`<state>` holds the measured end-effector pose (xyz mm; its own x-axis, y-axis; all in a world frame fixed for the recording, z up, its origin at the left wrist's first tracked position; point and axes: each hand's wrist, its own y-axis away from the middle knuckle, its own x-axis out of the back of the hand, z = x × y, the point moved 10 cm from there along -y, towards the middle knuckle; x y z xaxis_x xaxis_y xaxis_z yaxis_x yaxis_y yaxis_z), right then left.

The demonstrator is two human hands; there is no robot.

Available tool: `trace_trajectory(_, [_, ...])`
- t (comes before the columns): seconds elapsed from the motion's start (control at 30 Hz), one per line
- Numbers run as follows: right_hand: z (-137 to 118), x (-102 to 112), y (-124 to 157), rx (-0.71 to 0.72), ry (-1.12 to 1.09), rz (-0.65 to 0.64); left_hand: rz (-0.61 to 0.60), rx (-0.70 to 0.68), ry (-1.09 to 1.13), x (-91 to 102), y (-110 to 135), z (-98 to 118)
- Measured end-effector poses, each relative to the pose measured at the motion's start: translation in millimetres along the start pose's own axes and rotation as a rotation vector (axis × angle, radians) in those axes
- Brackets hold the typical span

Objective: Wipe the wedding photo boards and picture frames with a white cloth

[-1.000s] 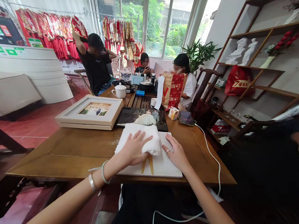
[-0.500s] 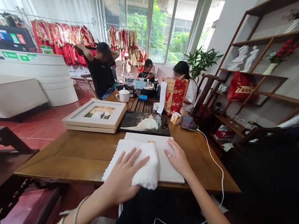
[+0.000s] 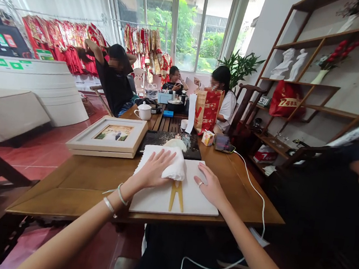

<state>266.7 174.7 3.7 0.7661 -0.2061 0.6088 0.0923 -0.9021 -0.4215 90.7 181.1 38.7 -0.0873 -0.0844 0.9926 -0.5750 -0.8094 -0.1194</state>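
Slid the white cloth (image 3: 178, 169) up the board (image 3: 152, 201) since a moment ago with left fingers (image 3: 165, 160) and right fingers (image 3: 206, 171) spread – probably soft and light, so just palm it mid-fold.

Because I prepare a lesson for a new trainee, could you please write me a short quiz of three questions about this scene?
1. What lies under the left hand?
2. True or false: the right hand is gripping the lidded white cup.
3. Seen by the wearer, where is the framed photo relative to the white board? A) left B) right C) on top

Key: 1. A white cloth. 2. False; it rests on the white board's right edge. 3. A.
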Motion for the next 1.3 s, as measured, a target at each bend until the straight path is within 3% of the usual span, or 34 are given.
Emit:
trace_trajectory(0.13, [-0.8, 1.1, 0.2, -0.015, 0.011, -0.009, -0.023, 0.022, 0.016, -8.2, -0.5, -5.8])
trace_trajectory(0.27, [-1.9, 0.0, -0.2, -0.024, 0.021, -0.030, -0.044, 0.003, 0.049, -9.1, 19.3, -1.7])
trace_trajectory(0.5, [-0.1, -1.4, -0.1, -0.007, 0.020, -0.022, -0.039, -0.057, 0.083, 0.5, 93.5, 50.3])
trace_trajectory(0.6, [0.5, -1.2, 0.2, 0.000, 0.013, -0.010, -0.006, -0.039, 0.093, 2.6, 109.2, 60.5])
trace_trajectory(0.73, [0.7, -0.7, 0.3, 0.000, 0.013, -0.003, 0.007, -0.022, 0.105, 0.7, 94.7, 46.9])
trace_trajectory(0.93, [-2.1, 0.3, -0.1, 0.006, 0.002, -0.006, -0.006, 0.057, 0.063, -4.9, 32.3, 2.2])
trace_trajectory(1.07, [-1.8, 0.5, 0.5, -0.014, 0.004, -0.016, -0.008, 0.100, 0.084, -7.0, 0.4, -16.5])
trace_trajectory(1.17, [-1.8, 0.9, 1.0, -0.022, 0.002, -0.021, -0.017, 0.113, 0.120, -7.4, -7.5, -18.6])
trace_trajectory(1.3, [-2.6, 1.1, 1.0, -0.017, 0.007, -0.026, -0.039, 0.119, 0.074, -7.5, 3.5, -8.3])
